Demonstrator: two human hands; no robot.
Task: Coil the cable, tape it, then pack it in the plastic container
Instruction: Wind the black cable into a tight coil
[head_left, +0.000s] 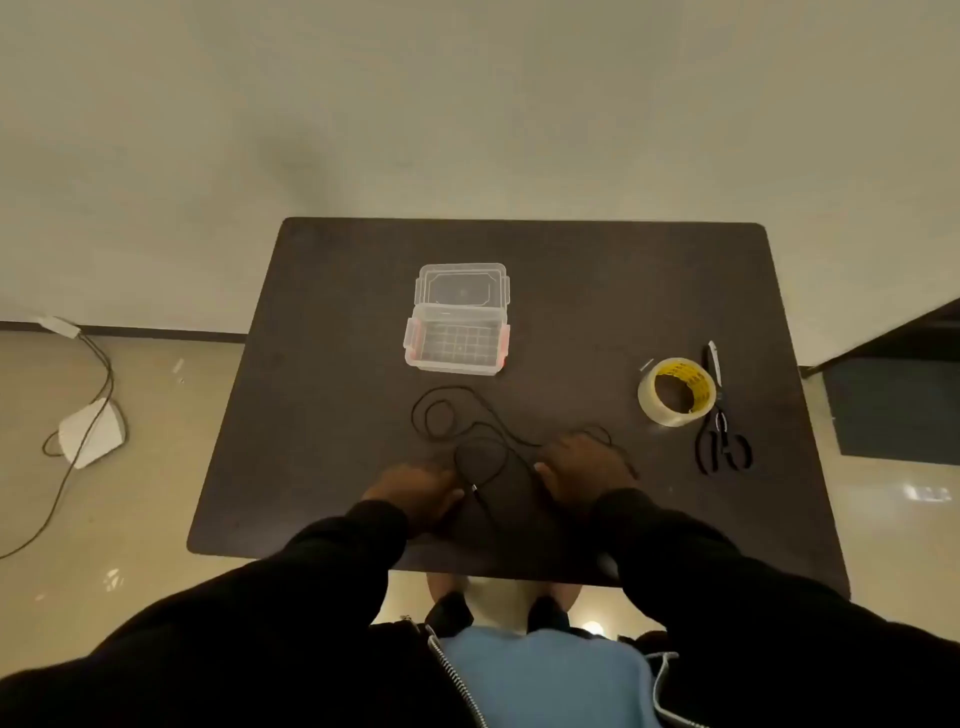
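A thin black cable lies in loose loops on the dark table, just in front of the clear plastic container. The container stands open, its lid tipped back behind it. My left hand rests on the table at the cable's near end, beside the small plug. My right hand lies palm down over another stretch of the cable. Whether either hand pinches the cable I cannot tell. A roll of clear tape sits to the right.
Black scissors lie right of the tape roll, near the table's right edge. A white device with cords sits on the floor to the left. A dark cabinet stands at the right.
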